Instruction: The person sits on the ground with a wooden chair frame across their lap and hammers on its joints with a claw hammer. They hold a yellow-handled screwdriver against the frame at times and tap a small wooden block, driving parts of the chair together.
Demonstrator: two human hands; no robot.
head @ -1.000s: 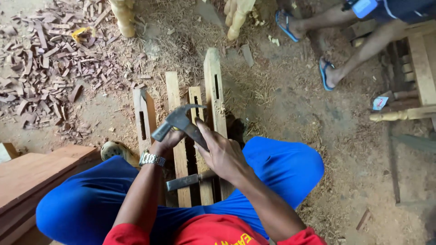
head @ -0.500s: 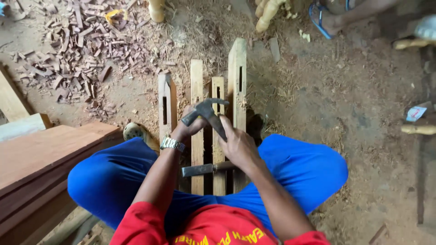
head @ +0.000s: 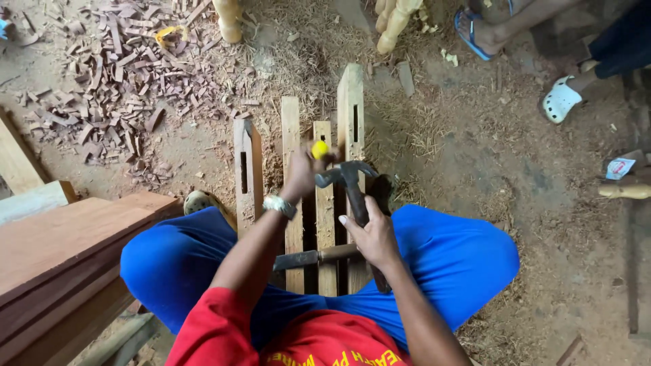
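I sit cross-legged in blue trousers over several wooden boards (head: 290,129) with cut slots, lying side by side on the dirt floor. My right hand (head: 369,234) grips the handle of a claw hammer (head: 347,177), its head raised over the boards. My left hand (head: 304,173), with a watch on the wrist, holds a tool with a yellow tip (head: 319,149) against the middle board. A chisel (head: 313,257) lies across the boards near my lap.
Reddish wood chips (head: 115,74) litter the floor at upper left. Stacked planks (head: 61,244) lie at my left. Turned wooden legs (head: 397,24) stand at the top. Another person's sandalled feet (head: 559,98) are at upper right.
My left hand has let go of the hammer head and now holds a yellow-tipped tool on the middle board. The hammer has swung upright in my right hand.
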